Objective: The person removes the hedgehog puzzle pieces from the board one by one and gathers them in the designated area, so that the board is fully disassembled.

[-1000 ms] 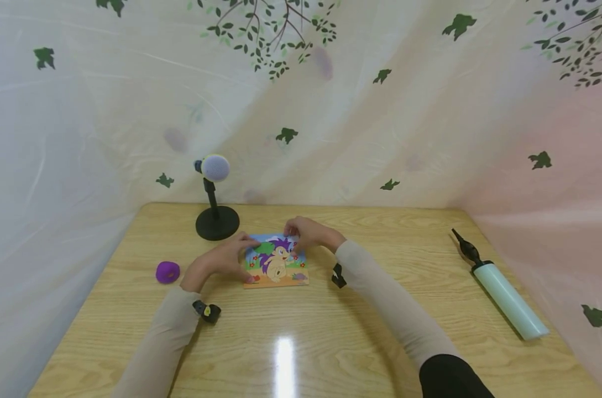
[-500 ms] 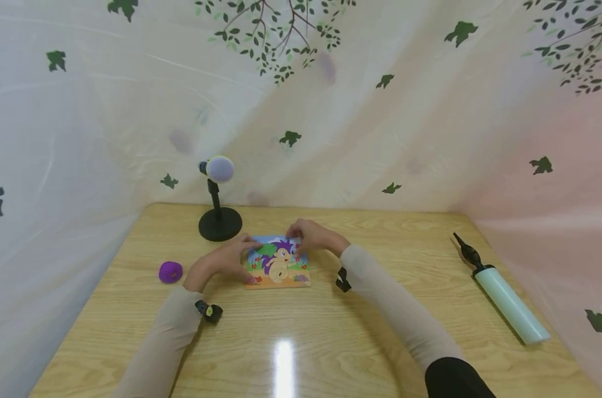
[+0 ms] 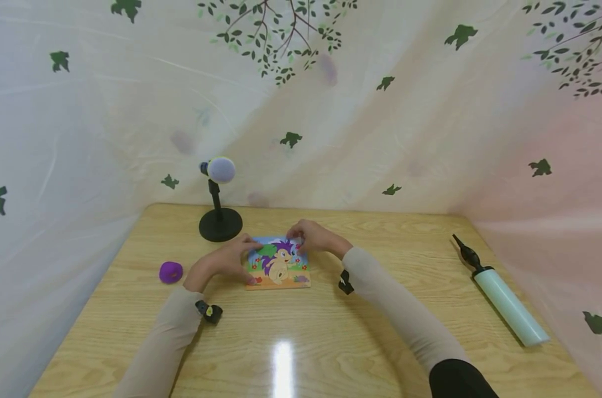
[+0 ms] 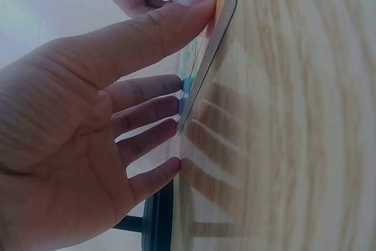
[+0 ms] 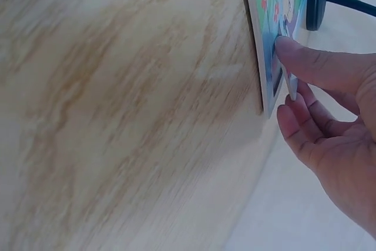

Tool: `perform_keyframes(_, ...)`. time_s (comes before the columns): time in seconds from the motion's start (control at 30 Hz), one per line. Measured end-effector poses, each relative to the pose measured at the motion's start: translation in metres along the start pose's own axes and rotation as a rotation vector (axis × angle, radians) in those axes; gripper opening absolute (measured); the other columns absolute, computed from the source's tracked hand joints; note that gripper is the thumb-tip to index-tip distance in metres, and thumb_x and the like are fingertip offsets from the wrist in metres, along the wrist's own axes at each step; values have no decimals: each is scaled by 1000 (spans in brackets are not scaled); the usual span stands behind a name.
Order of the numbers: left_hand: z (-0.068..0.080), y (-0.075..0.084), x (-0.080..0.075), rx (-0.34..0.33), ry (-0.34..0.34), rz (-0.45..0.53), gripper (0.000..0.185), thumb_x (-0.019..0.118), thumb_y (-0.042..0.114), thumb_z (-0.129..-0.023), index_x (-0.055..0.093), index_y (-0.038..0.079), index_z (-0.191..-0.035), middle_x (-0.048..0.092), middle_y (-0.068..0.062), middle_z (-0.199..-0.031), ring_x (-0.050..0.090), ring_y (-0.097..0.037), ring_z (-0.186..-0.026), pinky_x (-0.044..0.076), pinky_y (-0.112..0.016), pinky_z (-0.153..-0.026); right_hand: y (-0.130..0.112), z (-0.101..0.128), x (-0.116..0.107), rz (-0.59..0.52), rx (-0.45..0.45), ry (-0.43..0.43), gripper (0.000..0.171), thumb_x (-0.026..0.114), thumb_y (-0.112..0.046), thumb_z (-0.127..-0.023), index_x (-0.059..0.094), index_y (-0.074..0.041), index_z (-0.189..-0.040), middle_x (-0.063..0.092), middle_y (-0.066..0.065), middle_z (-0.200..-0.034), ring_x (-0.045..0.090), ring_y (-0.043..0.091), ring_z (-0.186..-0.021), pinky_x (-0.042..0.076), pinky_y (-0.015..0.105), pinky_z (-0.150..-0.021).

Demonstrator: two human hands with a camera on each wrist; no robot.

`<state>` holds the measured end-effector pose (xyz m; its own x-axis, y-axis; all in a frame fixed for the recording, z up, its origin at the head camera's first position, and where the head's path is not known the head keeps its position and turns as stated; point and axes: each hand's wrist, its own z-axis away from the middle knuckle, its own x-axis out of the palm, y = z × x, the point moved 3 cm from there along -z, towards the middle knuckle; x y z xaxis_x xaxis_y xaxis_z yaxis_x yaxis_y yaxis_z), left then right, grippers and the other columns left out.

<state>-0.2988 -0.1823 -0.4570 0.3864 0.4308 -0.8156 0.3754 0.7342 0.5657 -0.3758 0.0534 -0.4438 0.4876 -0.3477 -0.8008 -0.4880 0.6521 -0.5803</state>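
Note:
A small picture puzzle (image 3: 277, 281) with a purple-haired hedgehog lies on the wooden table, its frame edge showing pale in both wrist views. My left hand (image 3: 225, 261) steadies its left side: the thumb presses on the near left corner, and the nearly straight fingers (image 4: 144, 116) touch the far left edge and the table. At the far right corner my right hand (image 3: 312, 235) pinches a thin puzzle piece (image 5: 291, 86) between thumb and fingers. That piece stands tilted up from the board, over a darker patch of the puzzle's bed.
Behind the puzzle to the left stands a round-headed device on a black base (image 3: 220, 225). A purple lump (image 3: 171, 272) lies left of my left hand. A pale green hand pump (image 3: 511, 307) with a black nozzle lies at the table's right. A patterned curtain (image 3: 330, 166) hangs behind.
The head view has shifted slightly. Both hands stay at the puzzle, with the right fingers still at its far right corner.

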Motion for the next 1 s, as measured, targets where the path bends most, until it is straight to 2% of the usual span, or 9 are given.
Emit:
perform_keyframes(0.23, -1, 0, 1, 2, 1, -4, 89, 91, 32, -74, 50, 4, -149, 46, -19, -142, 46, -39, -134, 37, -57, -118, 0, 3, 1, 34, -39, 41, 47, 82, -2, -82, 68, -2, -127, 64, 12, -114, 59, 25, -103, 54, 32, -90)
perform_keyframes(0.43, -2, 0, 0, -3, -5, -1, 89, 90, 32, -75, 49, 4, -149, 46, -18, -142, 46, -38, -134, 37, -56, -118, 0, 4, 1, 71, -58, 67, 46, 82, -6, -84, 68, -2, -128, 65, 10, -114, 57, 21, -99, 53, 30, -86)
perform_keyframes(0.87, -1, 1, -1, 6, 3, -4, 89, 91, 32, -74, 50, 3, -148, 47, -19, -140, 47, -39, -132, 38, -57, -117, 8, 14, -8, 7, -36, 110, 44, 79, -2, -84, 68, -1, -127, 68, 14, -123, 62, 29, -115, 52, 44, -103)
perform_keyframes(1.0, -1, 1, 0, 0, -1, -8, 89, 90, 32, -75, 50, 3, -149, 46, -20, -142, 46, -39, -134, 38, -56, -118, 16, 23, -16, -5, -48, 129, 42, 78, -1, -84, 68, 1, -125, 69, 15, -124, 63, 31, -116, 53, 46, -102)
